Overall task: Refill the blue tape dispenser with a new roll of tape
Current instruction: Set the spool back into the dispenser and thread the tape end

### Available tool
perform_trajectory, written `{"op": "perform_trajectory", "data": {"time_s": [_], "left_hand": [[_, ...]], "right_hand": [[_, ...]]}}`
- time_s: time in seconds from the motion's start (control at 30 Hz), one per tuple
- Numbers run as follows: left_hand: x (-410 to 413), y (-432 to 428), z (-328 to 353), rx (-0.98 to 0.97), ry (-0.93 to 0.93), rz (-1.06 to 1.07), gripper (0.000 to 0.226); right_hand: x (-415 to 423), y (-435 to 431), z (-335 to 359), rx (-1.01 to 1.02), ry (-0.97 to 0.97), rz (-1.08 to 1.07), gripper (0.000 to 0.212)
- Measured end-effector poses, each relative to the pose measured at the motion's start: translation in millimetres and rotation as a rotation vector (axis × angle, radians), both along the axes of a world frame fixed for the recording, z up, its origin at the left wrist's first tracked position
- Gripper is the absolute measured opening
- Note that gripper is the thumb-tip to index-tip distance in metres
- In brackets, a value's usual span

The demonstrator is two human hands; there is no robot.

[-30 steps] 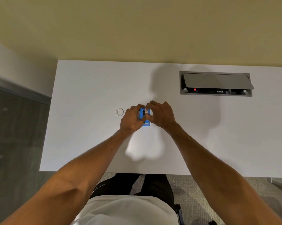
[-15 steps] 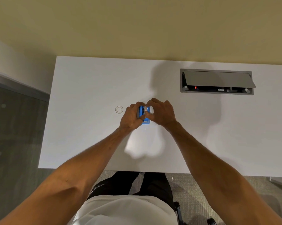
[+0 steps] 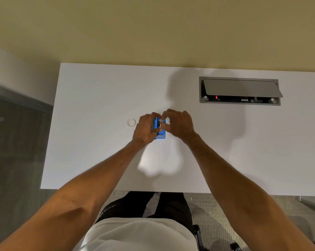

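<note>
The blue tape dispenser (image 3: 161, 133) stands on the white table (image 3: 91, 142) near its middle. My left hand (image 3: 145, 128) grips the dispenser from its left side. My right hand (image 3: 178, 125) is at the dispenser's top right, thumb and forefinger pinched around something small and pale above the dispenser's slot; I cannot tell whether that is the tape. A clear ring, a roll of tape (image 3: 131, 122), lies flat on the table just left of my left hand, apart from it.
A grey cable box (image 3: 240, 91) with its lid tilted up is set into the table at the back right. The table's left edge and front edge are near; the floor lies beyond. A chair wheel (image 3: 235, 247) shows at the bottom.
Both hands have stayed on the dispenser; the fingers of my right hand shifted slightly at its top. The view moved a little.
</note>
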State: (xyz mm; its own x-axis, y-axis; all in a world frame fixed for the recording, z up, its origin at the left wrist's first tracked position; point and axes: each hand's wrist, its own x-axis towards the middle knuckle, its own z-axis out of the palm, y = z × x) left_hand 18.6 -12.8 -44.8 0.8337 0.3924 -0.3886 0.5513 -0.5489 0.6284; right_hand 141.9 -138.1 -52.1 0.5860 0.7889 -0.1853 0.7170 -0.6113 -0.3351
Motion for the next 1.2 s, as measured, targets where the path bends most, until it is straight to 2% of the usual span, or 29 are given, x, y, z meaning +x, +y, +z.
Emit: {"op": "perform_trajectory", "data": {"time_s": [0.7,0.93,1.2], "left_hand": [[-4.5,-1.5,2.1,-0.03,0.003,0.034,0.052],[-0.1,-1.5,2.8,-0.029,0.015,0.027,0.047],[-0.8,-2.6,1.6,-0.055,0.03,0.044,0.048]], "right_hand": [[1.3,-1.9,-1.8,0.021,-0.032,-0.006,0.027],[2.3,-2.3,-2.9,-0.003,-0.044,0.045,0.04],[6.1,4.5,-0.4,0.017,-0.004,-0.019,0.027]]}}
